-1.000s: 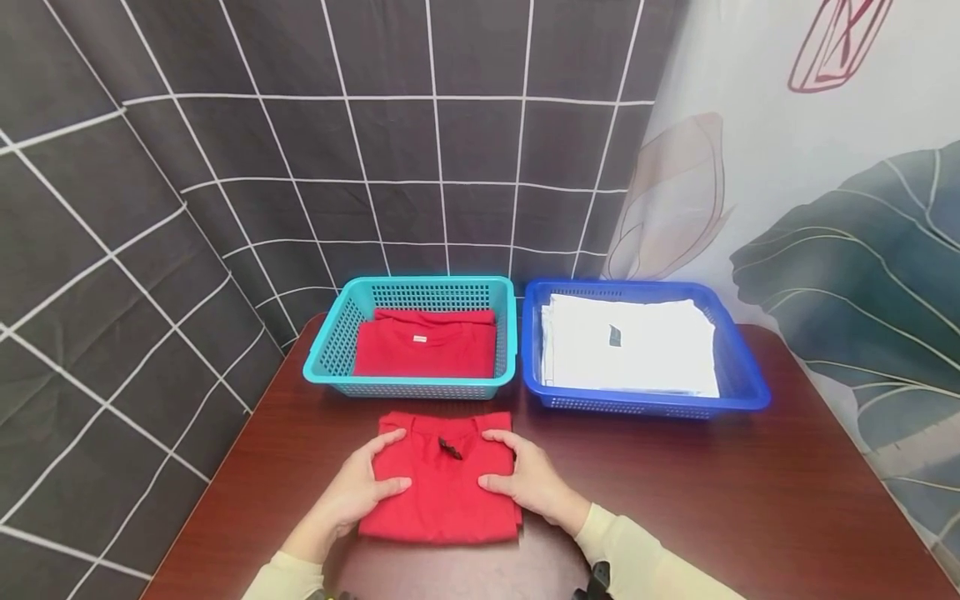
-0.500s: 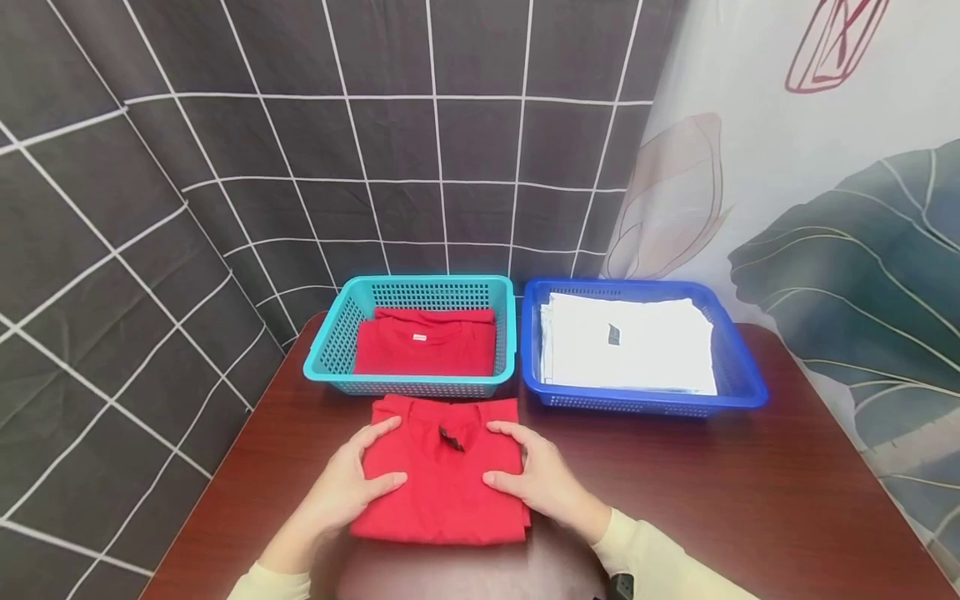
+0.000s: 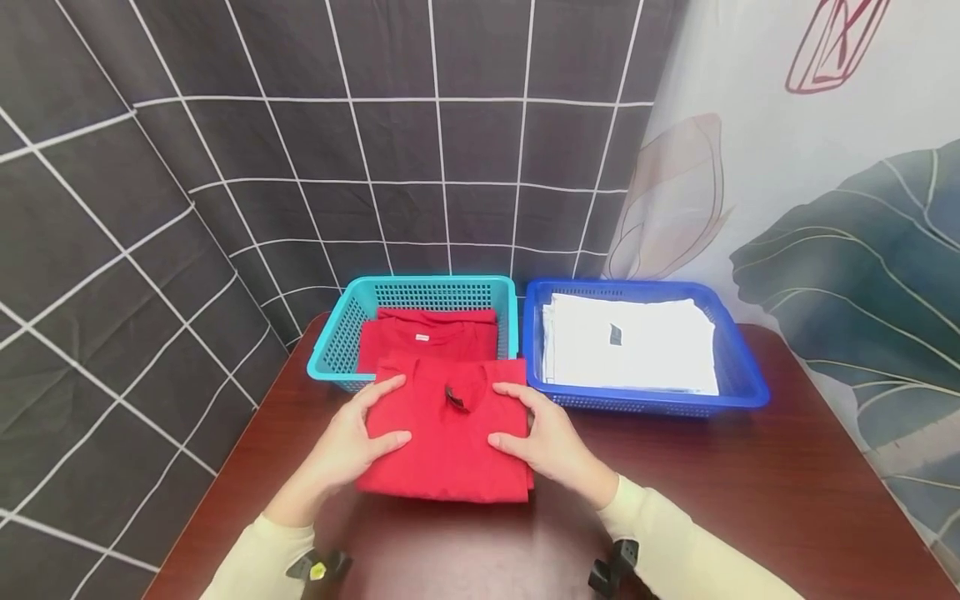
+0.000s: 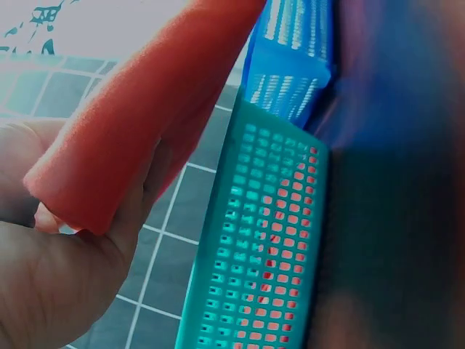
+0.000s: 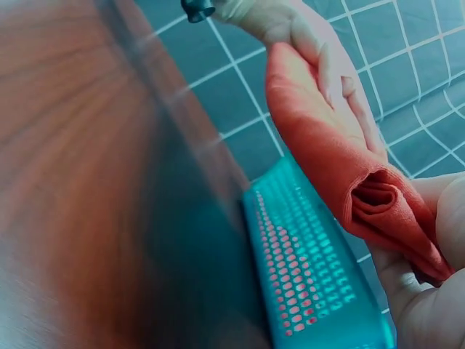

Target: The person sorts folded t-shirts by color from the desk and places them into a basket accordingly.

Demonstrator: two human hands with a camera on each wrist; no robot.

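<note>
A folded red T-shirt point(image 3: 448, 442) with a dark neck label hangs above the table, its far edge overlapping the front rim of the turquoise basket point(image 3: 321, 368). My left hand point(image 3: 348, 437) grips its left side, thumb on top and fingers underneath. The right hand point(image 3: 551, 442) holds the opposite side the same way. In the right wrist view the shirt point(image 5: 327, 156) shows a rolled fold at its end, between both hands. The left wrist view has the shirt point(image 4: 138, 123) raised beside the basket point(image 4: 254, 240). More folded red shirts point(image 3: 427, 337) lie inside that basket.
To the right of the turquoise basket stands a blue basket point(image 3: 738, 392) with folded white shirts point(image 3: 637, 346) in it. Both are at the back of the brown table point(image 3: 720, 500). A dark gridded cloth point(image 3: 397, 142) hangs behind.
Both hands have lifted the folded red T-shirt off the table and carried it forward, to the turquoise basket's front rim. The baskets stay in place.
</note>
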